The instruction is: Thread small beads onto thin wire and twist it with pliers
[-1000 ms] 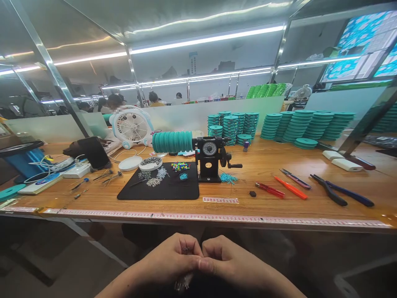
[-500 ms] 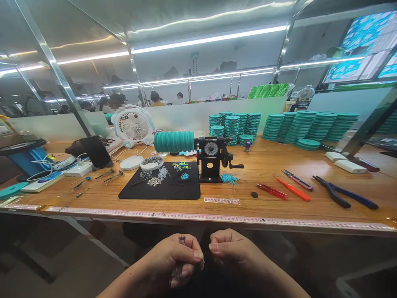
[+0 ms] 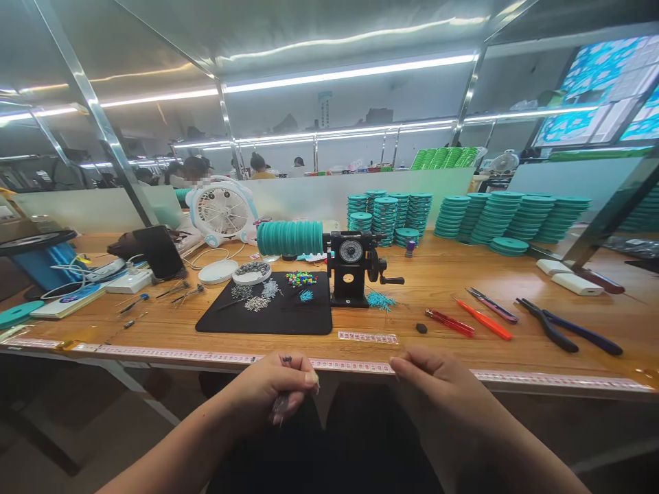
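My left hand (image 3: 272, 384) is closed around a small bundle of thin pieces (image 3: 281, 406); dark tips poke out above the fist and pale ends hang below. Its thumb and forefinger are pinched together. My right hand (image 3: 437, 377), at the table's front edge, is also pinched; whatever lies between its fingertips is too fine to make out. Both hands are apart, in front of the measuring tape strip (image 3: 180, 355) along the edge. Beyond them are a black mat (image 3: 231, 321) with small piles of beads and metal parts, and a black hand-cranked winder (image 3: 351, 274) carrying teal spools (image 3: 289, 238).
On the right lie a red tool (image 3: 449, 322), an orange-handled tool (image 3: 487, 320), tweezers-like snips (image 3: 491, 304) and dark pliers (image 3: 566, 326). Teal spool stacks (image 3: 497, 216) stand behind. A white fan (image 3: 222, 209) and a phone (image 3: 158, 251) are at left. Several people sit farther back.
My hands have moved apart and upward toward the table edge. The right hand has shifted right, the left hand slightly left with its bundle.
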`<state>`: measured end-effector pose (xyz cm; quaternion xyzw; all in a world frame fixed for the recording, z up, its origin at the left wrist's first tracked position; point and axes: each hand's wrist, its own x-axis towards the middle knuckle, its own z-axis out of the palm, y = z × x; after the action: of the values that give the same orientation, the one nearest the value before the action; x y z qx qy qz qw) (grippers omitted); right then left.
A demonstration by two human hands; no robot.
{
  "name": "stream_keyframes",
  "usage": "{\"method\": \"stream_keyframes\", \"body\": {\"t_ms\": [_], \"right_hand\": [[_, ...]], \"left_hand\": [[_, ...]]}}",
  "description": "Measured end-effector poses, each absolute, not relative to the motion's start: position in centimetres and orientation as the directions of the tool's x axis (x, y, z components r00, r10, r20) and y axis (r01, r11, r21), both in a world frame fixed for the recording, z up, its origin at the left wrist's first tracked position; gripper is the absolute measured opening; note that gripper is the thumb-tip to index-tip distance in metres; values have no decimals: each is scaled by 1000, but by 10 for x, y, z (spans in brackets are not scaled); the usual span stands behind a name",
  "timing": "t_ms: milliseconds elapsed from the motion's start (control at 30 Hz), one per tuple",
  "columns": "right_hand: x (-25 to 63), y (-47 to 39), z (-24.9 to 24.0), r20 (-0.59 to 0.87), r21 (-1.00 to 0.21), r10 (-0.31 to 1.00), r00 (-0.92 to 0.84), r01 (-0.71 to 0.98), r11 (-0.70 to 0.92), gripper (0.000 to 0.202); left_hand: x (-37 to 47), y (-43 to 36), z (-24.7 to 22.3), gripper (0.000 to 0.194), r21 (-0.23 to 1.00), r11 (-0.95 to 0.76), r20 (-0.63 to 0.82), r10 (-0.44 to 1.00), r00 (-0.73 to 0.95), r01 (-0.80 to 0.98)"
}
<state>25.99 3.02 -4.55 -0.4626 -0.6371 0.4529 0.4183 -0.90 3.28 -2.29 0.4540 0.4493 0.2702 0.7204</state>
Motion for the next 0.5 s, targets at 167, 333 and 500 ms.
{"method": "stream_keyframes", "body": {"t_ms": [167, 333, 500], "right_hand": [[292, 46, -39, 251, -768, 966, -59, 596, 235, 34], [278, 20, -25, 560, -722, 795, 235, 609, 329, 21], [219, -1, -22, 146, -921, 891, -429, 271, 281, 42]], "left_hand": [[1, 51, -18, 12, 920, 391, -364, 828, 427, 28], [9, 44, -12, 12, 924, 353, -380, 800, 464, 149], [8, 30, -5, 14, 927, 353, -361, 745, 561, 128]]}}
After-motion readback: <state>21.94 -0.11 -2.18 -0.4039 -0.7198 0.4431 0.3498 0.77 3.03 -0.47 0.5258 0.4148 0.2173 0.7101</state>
